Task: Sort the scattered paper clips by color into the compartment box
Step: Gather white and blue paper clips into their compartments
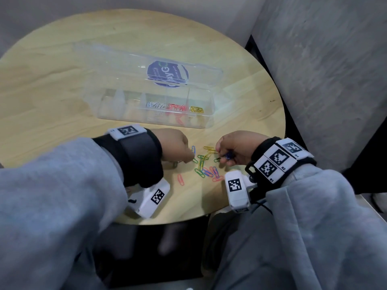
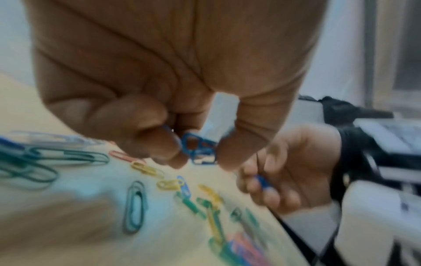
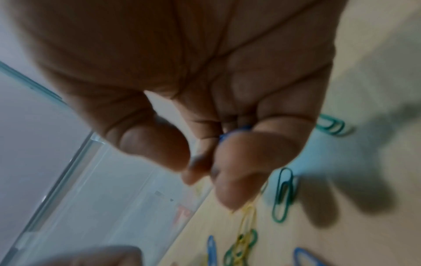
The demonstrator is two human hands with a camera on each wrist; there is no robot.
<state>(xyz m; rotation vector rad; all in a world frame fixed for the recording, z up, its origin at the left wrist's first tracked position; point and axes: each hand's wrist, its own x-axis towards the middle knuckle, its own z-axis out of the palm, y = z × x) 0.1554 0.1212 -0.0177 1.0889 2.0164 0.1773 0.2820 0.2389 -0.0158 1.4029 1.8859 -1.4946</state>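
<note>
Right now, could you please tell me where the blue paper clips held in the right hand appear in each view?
Head: blue paper clips sit right of centre, held by the right hand over the loose pile.
Left wrist: mid-right, among that hand's curled fingers.
Right wrist: centre, a blue sliver between fingers.
Shared landmark: the lone green clip beside that hand.

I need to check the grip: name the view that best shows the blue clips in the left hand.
Left wrist view: the blue clips sit pinched at the left hand's fingertips, close up. The head view hides them behind that hand. The right wrist view does not show them.
</note>
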